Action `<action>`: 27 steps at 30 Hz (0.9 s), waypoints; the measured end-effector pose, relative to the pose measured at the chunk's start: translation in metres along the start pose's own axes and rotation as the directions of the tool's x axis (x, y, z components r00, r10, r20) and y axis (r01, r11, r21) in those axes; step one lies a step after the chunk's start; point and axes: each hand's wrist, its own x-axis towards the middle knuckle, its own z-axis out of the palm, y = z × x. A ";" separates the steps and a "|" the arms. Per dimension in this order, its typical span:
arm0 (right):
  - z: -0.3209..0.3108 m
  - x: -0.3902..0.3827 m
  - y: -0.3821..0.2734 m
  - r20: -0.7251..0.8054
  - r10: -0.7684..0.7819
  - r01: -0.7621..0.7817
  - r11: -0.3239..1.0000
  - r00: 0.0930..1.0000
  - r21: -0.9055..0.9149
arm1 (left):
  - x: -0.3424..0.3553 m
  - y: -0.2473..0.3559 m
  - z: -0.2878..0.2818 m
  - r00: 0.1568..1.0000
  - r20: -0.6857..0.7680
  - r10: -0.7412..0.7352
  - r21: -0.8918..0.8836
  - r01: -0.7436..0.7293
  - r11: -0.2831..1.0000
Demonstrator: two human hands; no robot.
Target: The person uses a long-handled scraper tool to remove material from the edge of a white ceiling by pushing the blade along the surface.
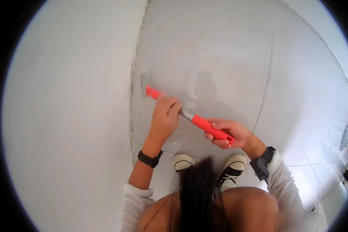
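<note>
The middle of the frame is filled by a pale grey floor (228, 46), which is crossed by thin dark joint lines. The left of the frame is occupied by a white wall (65, 116), and a rough, stained edge is seen where the floor is met. At the bottom, the bare knees (251, 205) are partly covered by dark hair (199, 181).

Near the centre, above the floor, a red and grey scraper (187, 113) is held. Its long axis is laid diagonally: the head (144, 83) is pointed to the upper left, just beside the wall's edge, and the handle end is directed to the lower right. The head is blurred, so it cannot be told whether the floor is touched by it.

The shaft is clamped in the grip of the left hand (167, 114), not far behind the head, with the fingers closed over it. The red handle (205, 127) is clamped in the grip of the right hand (234, 133), with the thumb laid along the top and the fingers curled below.

Black-and-white shoes (234, 166) are seen below the hands. A black band (147, 158) is worn on the left wrist, and a thin ring (165, 112) on a left finger.
</note>
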 end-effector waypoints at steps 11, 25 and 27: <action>0.103 0.036 0.004 -0.057 -0.742 -0.174 -0.081 0.668 -0.981 | 0.004 -0.008 -0.019 0.670 -0.014 -0.742 -0.725 0.504 0.469; 0.060 0.139 0.064 -0.322 -0.284 0.183 0.933 0.903 -0.310 | 0.026 -0.035 -0.019 0.385 0.445 -0.808 -0.732 0.676 -0.081; 0.057 0.148 0.073 -0.291 -0.368 0.276 0.910 0.883 -0.310 | 0.022 -0.037 -0.015 0.412 0.376 -0.830 -0.763 0.646 -0.025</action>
